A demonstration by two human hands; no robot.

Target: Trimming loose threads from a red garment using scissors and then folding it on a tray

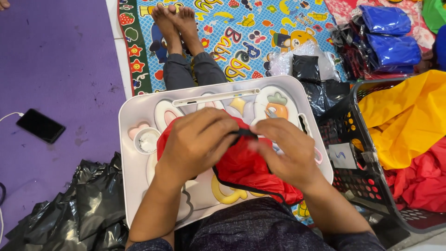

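A red fabric piece with black trim (241,165) lies bunched on a white lap tray (134,186) printed with cartoon shapes. My left hand (197,142) covers the cloth's left part and pinches its black edge. My right hand (283,148) grips the same black edge from the right, close to the left fingertips. Both hands meet over the middle of the tray. My legs and bare feet (176,18) stretch out beyond the tray.
A black mesh basket (353,153) at the right holds yellow (404,116) and red fabric. Blue and black packed items (390,37) lie at the back right. A phone (41,125) on a cable rests on the purple mat; black plastic bags (79,209) lie front left.
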